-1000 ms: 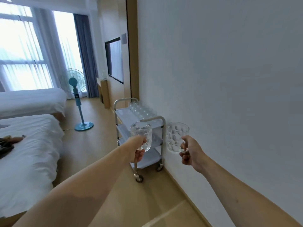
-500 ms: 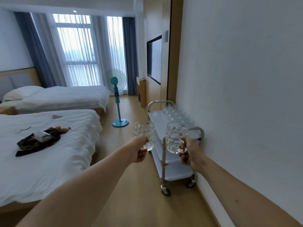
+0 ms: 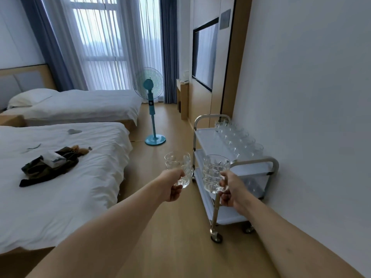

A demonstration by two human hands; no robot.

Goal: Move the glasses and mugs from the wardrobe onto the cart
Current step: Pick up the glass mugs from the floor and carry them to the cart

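Two dimpled glass mugs are in the air, one in each fist, upright and just short of the cart (image 3: pixel 273 163). The left hand (image 3: pixel 174 185) has its fingers curled round the handle of the left mug (image 3: pixel 178 169); the right hand (image 3: pixel 230 192) grips the handle of the right mug (image 3: pixel 215 172) the same way, thumb on top. Both mugs look empty, and they hang near each other without touching.

On the cart's top shelf a double row of glasses (image 3: pixel 237 138) runs along the wall side, leaving bare white surface on the room side and at the near end by the handle rail. The lower shelves show nothing I can make out. The wardrobe is out of view.

This reads as the carrying step, close to its end. The next move calls for bringing both mugs over the near rail and setting them down on the free part of the top shelf, clear of the standing glasses so nothing knocks, then uncurling the fingers from the handles.

A blue pedestal fan (image 3: pixel 149 91) stands farther down the room.
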